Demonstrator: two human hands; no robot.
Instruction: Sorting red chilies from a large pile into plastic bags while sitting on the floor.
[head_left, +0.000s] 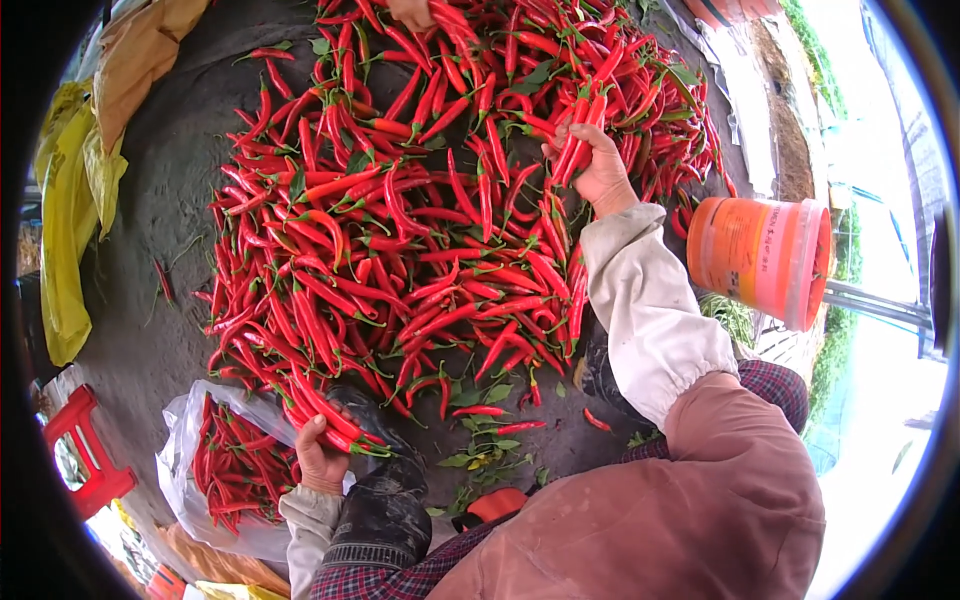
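A wide heap of long red chili peppers (400, 250) with green stems spreads over a dark ground sheet. Low on the left, my left hand (320, 455) is closed round a bunch of chili peppers (325, 412), their stem ends pointing right. Below that bunch sits a clear plastic bag (180, 465) with smaller, darker red peppers inside. My right hand (602, 172) reaches out over the heap's right side, its fingers wrapped round several chili peppers (582, 128) held lengthwise. Both forearms wear pale sleeve covers.
Another person's hand (412, 12) touches peppers at the top edge. An orange bucket (745, 250) lies tipped at the right. Loose leaves (485, 455) litter the sheet near my boots. Yellow sacking (65, 240) and a red plastic stool (90, 450) stand at the left.
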